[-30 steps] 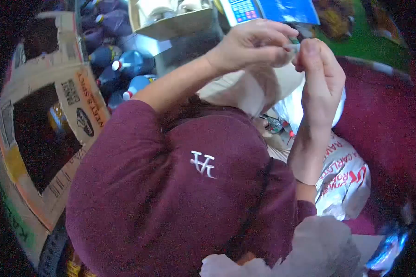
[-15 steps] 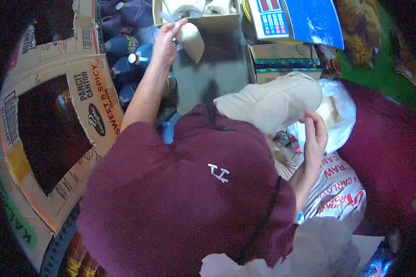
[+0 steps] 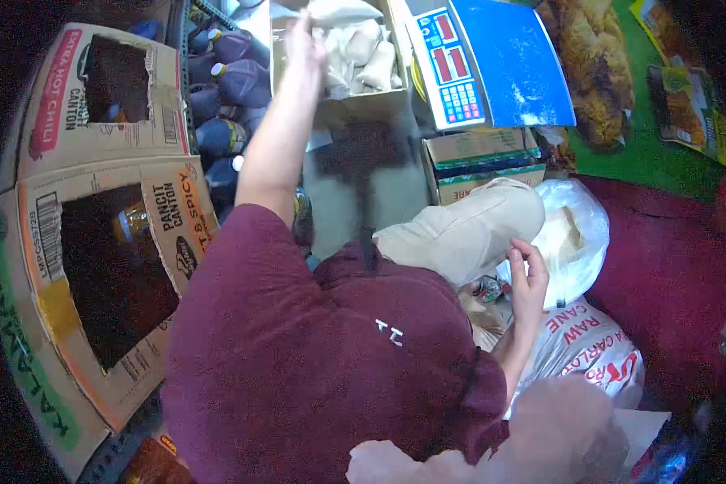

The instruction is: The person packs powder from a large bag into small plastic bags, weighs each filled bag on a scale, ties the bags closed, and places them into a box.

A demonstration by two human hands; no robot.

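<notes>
Loosely, right hand (image 3: 529,278) half-open; left hand (image 3: 304,50) blurred over carton (image 3: 371,105).

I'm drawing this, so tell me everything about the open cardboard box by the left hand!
The open tan cardboard box, left of the blue-and-white digital scale, looks rectangular; the picture cuts off its far end. It holds several pale, filled, plastic-looking bags. The left hand, blurred, is over its left side; touching is unclear.
</notes>
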